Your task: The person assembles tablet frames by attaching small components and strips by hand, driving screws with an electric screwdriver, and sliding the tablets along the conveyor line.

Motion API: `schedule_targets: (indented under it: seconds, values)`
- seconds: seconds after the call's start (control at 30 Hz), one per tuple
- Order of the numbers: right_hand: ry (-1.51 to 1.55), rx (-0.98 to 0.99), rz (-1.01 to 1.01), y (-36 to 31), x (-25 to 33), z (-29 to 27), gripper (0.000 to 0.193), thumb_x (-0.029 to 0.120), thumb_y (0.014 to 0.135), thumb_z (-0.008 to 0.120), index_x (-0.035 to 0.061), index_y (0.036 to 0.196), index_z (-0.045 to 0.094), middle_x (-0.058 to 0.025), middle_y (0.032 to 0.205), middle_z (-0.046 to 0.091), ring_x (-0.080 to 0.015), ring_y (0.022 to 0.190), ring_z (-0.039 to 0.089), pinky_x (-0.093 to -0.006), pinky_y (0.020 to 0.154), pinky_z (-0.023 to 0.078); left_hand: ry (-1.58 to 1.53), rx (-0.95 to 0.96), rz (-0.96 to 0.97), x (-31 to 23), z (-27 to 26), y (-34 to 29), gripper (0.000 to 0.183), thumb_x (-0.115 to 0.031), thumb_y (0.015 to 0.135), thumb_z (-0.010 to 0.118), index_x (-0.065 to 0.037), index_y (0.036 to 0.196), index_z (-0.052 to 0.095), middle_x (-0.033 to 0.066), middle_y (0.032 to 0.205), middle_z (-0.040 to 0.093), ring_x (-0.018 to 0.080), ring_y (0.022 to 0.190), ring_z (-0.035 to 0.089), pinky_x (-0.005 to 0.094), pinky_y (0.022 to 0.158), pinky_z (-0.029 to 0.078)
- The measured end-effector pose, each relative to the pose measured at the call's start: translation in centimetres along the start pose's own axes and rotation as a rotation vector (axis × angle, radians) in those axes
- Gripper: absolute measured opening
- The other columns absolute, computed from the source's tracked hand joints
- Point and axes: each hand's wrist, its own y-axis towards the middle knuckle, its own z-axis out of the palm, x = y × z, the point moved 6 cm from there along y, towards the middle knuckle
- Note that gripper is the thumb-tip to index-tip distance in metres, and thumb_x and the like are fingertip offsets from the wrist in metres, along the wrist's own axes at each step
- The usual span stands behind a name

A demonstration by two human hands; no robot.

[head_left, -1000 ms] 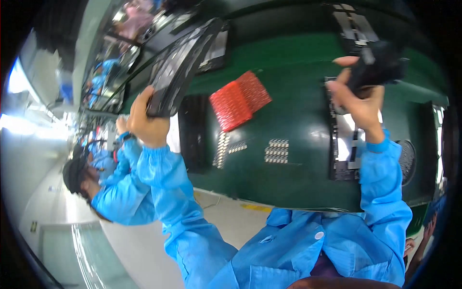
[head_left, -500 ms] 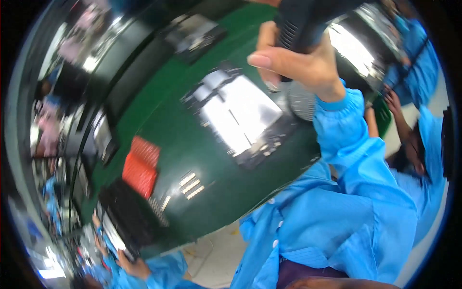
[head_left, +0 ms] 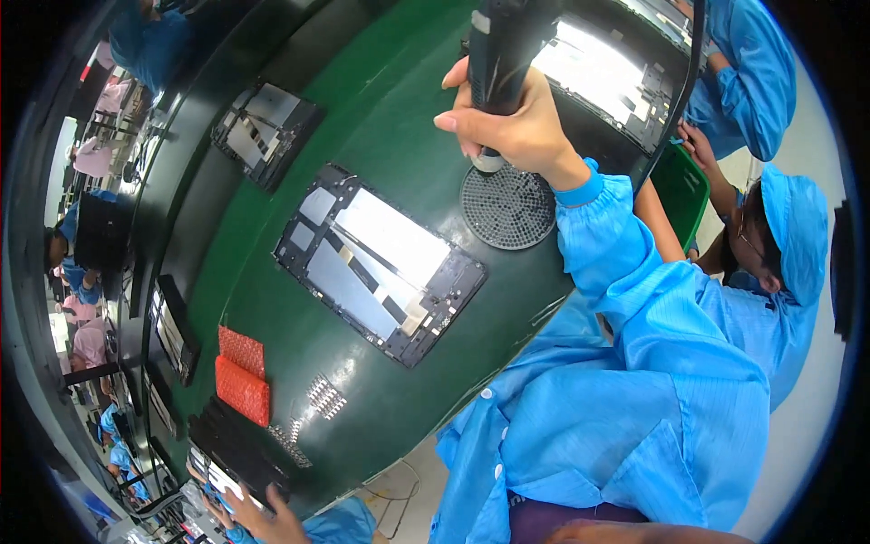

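Note:
My right hand (head_left: 517, 127) is wrapped round a black electric screwdriver (head_left: 501, 68), held upright with its pale tip pointing down. That tip is at the far edge of a round plate with many small holes (head_left: 512, 222); whether they touch I cannot tell. Left of the plate, an opened tablet (head_left: 403, 231) lies on the green table, its silvery inner panels, dark ribbon cables and bare board showing. No hand touches it. My left hand is out of view.
More opened tablets lie at the far left (head_left: 263, 131) and far right (head_left: 589, 68). Red bubble-wrap (head_left: 243, 390) and small metal parts (head_left: 324, 396) lie nearer left. Lower left, a co-worker's hand (head_left: 267, 521) is by a black device (head_left: 240, 444). Another co-worker (head_left: 770, 299) sits right, near a green bin (head_left: 681, 190).
The view has swung and steadied, shifting everything in it. The screwdriver, still in my right hand, has gone from beside the round plate to its far edge. The left co-worker's fingers have spread.

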Motion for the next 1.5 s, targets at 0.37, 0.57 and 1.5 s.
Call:
schedule_targets:
  seconds: [0.37, 0.57, 1.5]
  values:
    - [-0.013, 0.03, 0.061, 0.0, -1.2, 0.2, 0.027, 0.003, 0.071, 0.073, 0.0012, 0.093, 0.056, -0.0029, 0.061, 0.057, -0.01, 0.047, 0.056, -0.0227, 0.044, 0.042, -0.315, 0.029, -0.031, -8.3, 3.6, 3.2, 0.043, -0.01, 0.075, 0.069, -0.001, 0.115, 0.056, 0.0214, 0.133, 0.043, 0.038, 0.126, 0.037, 0.0544, 0.104, 0.021]
    - [-0.021, 0.033, 0.072, -0.1, -1.4, -0.2, 0.028, 0.003, 0.071, 0.073, 0.0012, 0.092, 0.055, -0.002, 0.061, 0.056, -0.0093, 0.048, 0.055, -0.0225, 0.044, 0.042, -0.638, -0.042, 0.066, -15.2, 5.5, 6.1, 0.027, -0.004, 0.075, 0.068, 0.003, 0.1, 0.06, 0.0228, 0.127, 0.049, 0.0392, 0.119, 0.045, 0.0513, 0.101, 0.03]
    - [0.146, 0.442, 0.069, 0.8, -0.4, 22.6, 0.029, 0.004, 0.066, 0.075, 0.0031, 0.09, 0.059, 0.0004, 0.066, 0.058, -0.0049, 0.063, 0.054, -0.0202, 0.058, 0.043, -1.835, 0.438, -0.396, -22.0, 16.1, 14.8, 0.015, -0.007, 0.086, 0.059, 0.004, 0.096, 0.061, 0.0071, 0.081, 0.063, 0.0129, 0.065, 0.062, 0.0223, 0.051, 0.051]
